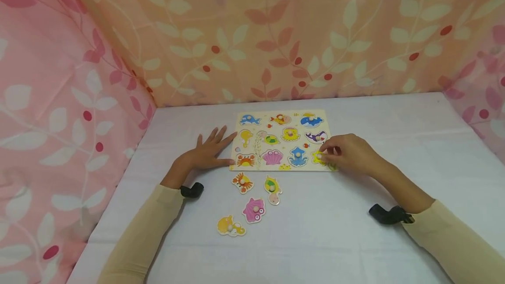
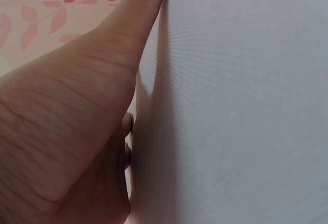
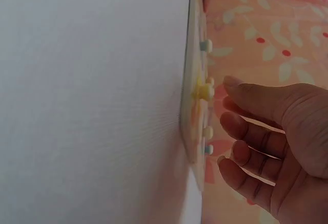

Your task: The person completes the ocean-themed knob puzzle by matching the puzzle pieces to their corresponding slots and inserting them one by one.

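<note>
A wooden sea-animal puzzle board (image 1: 252, 169) lies on the white table. At its left edge my left hand (image 1: 205, 151) is spread flat, thumb and fingertips touching the board's side. My right hand (image 1: 351, 154) hovers at the lower right corner, by the yellow star piece (image 1: 317, 157). In the right wrist view, its loosely bent fingers (image 3: 256, 131) are apart from the star's knob (image 3: 206, 92) and hold nothing. The star, blue squid piece (image 1: 297, 157) and several other knobbed pieces sit in the board. The crab picture (image 1: 245, 160) and shell picture (image 1: 272, 157) on it show no knobs.
In front of the board lie a loose crab piece (image 1: 242, 182), a turtle piece (image 1: 272, 189), a pink shell piece (image 1: 254, 210) and a yellow seahorse piece (image 1: 230, 226). Leaf-patterned cloth (image 1: 276, 47) hangs behind the table (image 1: 335, 244) and at both sides.
</note>
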A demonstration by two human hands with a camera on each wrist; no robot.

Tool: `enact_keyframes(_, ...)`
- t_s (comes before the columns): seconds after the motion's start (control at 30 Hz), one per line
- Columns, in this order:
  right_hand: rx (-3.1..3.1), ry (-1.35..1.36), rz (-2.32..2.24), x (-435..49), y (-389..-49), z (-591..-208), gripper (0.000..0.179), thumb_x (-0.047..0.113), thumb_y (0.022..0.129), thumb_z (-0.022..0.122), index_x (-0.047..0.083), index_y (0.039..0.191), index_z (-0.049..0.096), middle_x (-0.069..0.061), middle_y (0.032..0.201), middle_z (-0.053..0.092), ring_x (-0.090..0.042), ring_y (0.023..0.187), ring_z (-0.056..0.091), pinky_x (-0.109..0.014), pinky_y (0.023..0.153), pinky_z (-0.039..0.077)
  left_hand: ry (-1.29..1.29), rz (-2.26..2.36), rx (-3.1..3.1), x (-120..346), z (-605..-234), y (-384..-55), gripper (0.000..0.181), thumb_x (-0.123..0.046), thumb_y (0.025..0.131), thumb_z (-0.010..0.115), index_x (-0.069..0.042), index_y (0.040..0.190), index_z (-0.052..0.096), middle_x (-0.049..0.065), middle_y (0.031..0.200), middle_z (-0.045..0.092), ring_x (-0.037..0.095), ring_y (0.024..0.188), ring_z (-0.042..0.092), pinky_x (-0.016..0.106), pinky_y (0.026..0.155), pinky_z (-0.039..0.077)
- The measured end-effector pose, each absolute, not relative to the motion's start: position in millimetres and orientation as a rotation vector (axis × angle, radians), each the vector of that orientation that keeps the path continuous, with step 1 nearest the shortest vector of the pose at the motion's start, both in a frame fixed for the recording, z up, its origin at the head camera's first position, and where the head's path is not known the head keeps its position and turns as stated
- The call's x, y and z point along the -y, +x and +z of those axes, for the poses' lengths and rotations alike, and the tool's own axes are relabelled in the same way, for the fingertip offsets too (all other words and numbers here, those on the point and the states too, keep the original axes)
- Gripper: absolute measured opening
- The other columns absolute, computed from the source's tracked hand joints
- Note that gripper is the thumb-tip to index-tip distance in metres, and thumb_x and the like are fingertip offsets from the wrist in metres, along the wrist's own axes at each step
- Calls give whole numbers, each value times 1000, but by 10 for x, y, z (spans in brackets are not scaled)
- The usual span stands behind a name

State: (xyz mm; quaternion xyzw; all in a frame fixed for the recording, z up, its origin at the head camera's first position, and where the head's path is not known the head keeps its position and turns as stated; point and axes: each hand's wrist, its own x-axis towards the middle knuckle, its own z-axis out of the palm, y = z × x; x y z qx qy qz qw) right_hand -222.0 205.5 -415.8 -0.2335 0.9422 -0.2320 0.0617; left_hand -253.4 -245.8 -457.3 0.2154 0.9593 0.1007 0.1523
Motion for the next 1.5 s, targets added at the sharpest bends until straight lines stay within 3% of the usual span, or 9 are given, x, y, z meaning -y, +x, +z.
enact_keyframes(0.33, -2876, -1024, -665, -1779, -1953, -3875, 25, 23, 84, 85, 15, 107, 79, 13, 81, 63, -13, 78, 56, -30, 67, 47, 601, 275, -2774, 2535, -4550, -2556, 101, -84, 84, 51, -42, 163, 3, 5, 170, -12, 35, 154, -16, 73, 112, -11)
enact_keyframes(0.57, -2764, -1205, -627, -1523, -1754, -3925, 24, 27, 85, 85, 20, 106, 79, 18, 85, 64, -10, 81, 61, -25, 68, 51, 605, 294, -2745, 2499, -4546, -2476, 101, -80, 85, 54, -38, 164, 7, 9, 171, -9, 38, 154, -14, 75, 112, -9)
enact_keyframes(0.83, -2618, -1413, -565, -1159, -1753, -3995, 20, 27, 88, 82, 21, 106, 78, 18, 84, 61, -8, 84, 59, -24, 70, 50, 594, 249, -2760, 2437, -4540, -2468, 99, -76, 88, 55, -38, 164, 5, 7, 171, -11, 37, 155, -14, 73, 113, -7)
enact_keyframes(1.1, -2524, -1445, -593, -979, -1802, -4034, 19, 22, 86, 83, 21, 105, 80, 16, 85, 65, -8, 82, 59, -25, 74, 51, 598, 250, -2753, 2402, -4524, -2500, 100, -81, 86, 52, -40, 163, 4, 6, 170, -12, 35, 154, -16, 73, 113, -10)
enact_keyframes(1.5, -2519, -1389, -558, -967, -1834, -4145, 17, 20, 85, 84, 21, 102, 81, 15, 85, 67, -6, 78, 56, -25, 73, 50, 621, 285, -2755, 2347, -4502, -2503, 99, -75, 87, 59, -38, 164, 8, 6, 171, -9, 36, 155, -13, 73, 113, -9)
